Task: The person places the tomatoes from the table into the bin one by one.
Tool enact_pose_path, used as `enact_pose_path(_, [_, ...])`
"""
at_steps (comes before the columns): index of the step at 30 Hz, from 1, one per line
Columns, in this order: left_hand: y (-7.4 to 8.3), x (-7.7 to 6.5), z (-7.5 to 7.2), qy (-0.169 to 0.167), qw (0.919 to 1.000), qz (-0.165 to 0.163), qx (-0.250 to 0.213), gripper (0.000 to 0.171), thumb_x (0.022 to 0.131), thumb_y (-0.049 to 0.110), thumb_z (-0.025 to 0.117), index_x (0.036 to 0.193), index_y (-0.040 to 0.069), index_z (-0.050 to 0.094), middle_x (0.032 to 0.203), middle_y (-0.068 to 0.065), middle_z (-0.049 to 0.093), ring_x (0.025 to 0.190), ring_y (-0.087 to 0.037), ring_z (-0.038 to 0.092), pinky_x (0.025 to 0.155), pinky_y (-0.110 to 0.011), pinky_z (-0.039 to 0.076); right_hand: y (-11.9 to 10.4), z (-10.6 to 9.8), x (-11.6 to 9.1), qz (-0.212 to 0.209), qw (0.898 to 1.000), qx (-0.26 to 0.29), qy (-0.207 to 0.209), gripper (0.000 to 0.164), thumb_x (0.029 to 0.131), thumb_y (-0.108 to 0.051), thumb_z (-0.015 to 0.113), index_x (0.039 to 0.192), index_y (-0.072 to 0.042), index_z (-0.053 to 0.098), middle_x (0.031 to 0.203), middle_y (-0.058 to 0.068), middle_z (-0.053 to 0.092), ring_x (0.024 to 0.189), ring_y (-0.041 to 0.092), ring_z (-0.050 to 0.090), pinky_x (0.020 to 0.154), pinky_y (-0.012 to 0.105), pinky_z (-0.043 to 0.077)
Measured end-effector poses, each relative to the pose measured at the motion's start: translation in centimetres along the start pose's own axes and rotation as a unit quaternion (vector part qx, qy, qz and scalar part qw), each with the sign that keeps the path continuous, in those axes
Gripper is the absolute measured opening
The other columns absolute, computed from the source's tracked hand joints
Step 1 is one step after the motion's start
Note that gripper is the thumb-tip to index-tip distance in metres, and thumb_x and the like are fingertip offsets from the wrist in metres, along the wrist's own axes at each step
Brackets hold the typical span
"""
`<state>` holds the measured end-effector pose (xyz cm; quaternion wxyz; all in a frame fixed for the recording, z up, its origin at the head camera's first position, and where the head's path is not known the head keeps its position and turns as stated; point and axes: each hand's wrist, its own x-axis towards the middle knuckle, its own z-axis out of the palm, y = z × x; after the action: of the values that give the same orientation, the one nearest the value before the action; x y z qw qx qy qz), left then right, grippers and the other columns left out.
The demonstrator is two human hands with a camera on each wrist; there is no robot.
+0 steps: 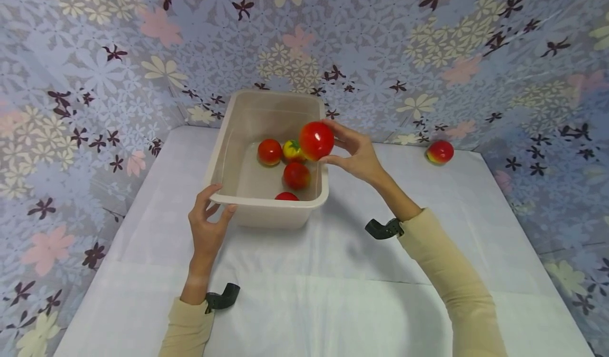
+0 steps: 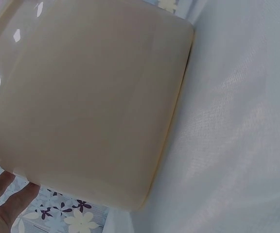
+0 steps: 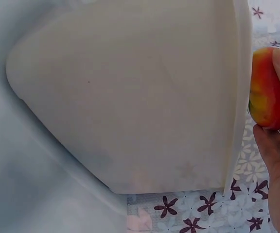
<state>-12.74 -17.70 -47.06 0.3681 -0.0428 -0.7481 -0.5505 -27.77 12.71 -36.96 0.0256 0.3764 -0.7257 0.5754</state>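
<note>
A glossy red-and-yellow apple (image 1: 316, 141) is held between the thumb and fingers of my right hand (image 1: 357, 156), over the right rim of a beige plastic bin (image 1: 266, 202). In the right wrist view the yellow part of this apple (image 3: 260, 104) shows beside the bin's rim. My left hand (image 1: 208, 225) grips the bin's front left corner, fingers at the rim and thumb on the front. Inside the bin lie a red tomato-like fruit (image 1: 269, 152), a yellow-and-red fruit (image 1: 292, 150), a dark red fruit (image 1: 297, 176) and another red one (image 1: 287, 196), partly hidden by the front wall.
Another red-and-yellow fruit (image 1: 440, 152) lies at the far right of the table, which is covered with a white cloth (image 1: 295, 299). Flower-patterned panels (image 1: 371, 45) stand behind and at both sides. A black wrist mount (image 1: 384, 229) sticks out from the right sleeve.
</note>
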Motion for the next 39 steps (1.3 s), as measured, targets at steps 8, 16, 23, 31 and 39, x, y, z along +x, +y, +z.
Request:
enact_pose_path(8, [0.0,-0.1,0.1,0.004,0.9997,0.021,-0.007,0.049,0.078,0.005,0.08,0.122,-0.001,0.06,0.126,-0.02,0.062,0.121,-0.028,0.06,0.089,-0.014,0.05,-0.3,0.3,-0.1,0.005,0.999,-0.03,-0.021,0.076,0.077,0.005,0.078,0.144,-0.001,0.044,0.146,0.018,0.048,0.135,0.028,0.047,0.109,0.046,0.041])
enact_pose_path(16, [0.0,-0.2,0.2,0.001,1.0,0.009,-0.003,0.051,0.075,-0.003,0.079,0.123,-0.001,0.06,0.126,-0.02,0.062,0.121,-0.025,0.059,0.089,-0.014,0.05,1.0,-0.5,-0.6,0.0,0.998,-0.063,-0.001,0.081,0.073,0.01,0.079,0.145,0.0,0.043,0.148,0.018,0.046,0.137,0.031,0.043,0.115,0.046,0.034])
enact_pose_path(23, [0.4,-0.1,0.2,0.002,1.0,-0.002,0.001,0.052,0.074,-0.008,0.078,0.122,-0.002,0.059,0.124,-0.02,0.062,0.121,-0.013,0.058,0.089,-0.014,0.049,2.2,-2.0,-1.5,-0.007,0.998,-0.044,0.044,0.077,0.071,0.017,0.077,0.14,0.005,0.047,0.145,0.023,0.048,0.136,0.033,0.044,0.115,0.043,0.035])
enact_pose_path(31, [0.1,-0.1,0.4,0.008,0.9999,0.009,-0.01,0.047,0.076,-0.007,0.076,0.119,-0.01,0.057,0.118,-0.031,0.059,0.119,-0.003,0.057,0.089,-0.012,0.048,1.5,-4.1,-2.5,0.024,0.994,-0.064,0.085,0.071,0.076,0.012,0.076,0.14,0.008,0.045,0.144,0.026,0.046,0.136,0.037,0.043,0.115,0.042,0.035])
enact_pose_path(39, [0.0,-0.1,0.2,0.006,0.9999,0.014,-0.006,0.051,0.075,-0.003,0.079,0.122,-0.003,0.059,0.121,-0.023,0.062,0.119,-0.003,0.058,0.089,-0.013,0.049,1.6,-6.3,-3.6,0.071,0.984,-0.076,0.142,0.067,0.077,0.012,0.074,0.138,0.009,0.047,0.142,0.024,0.05,0.135,0.036,0.044,0.114,0.045,0.035])
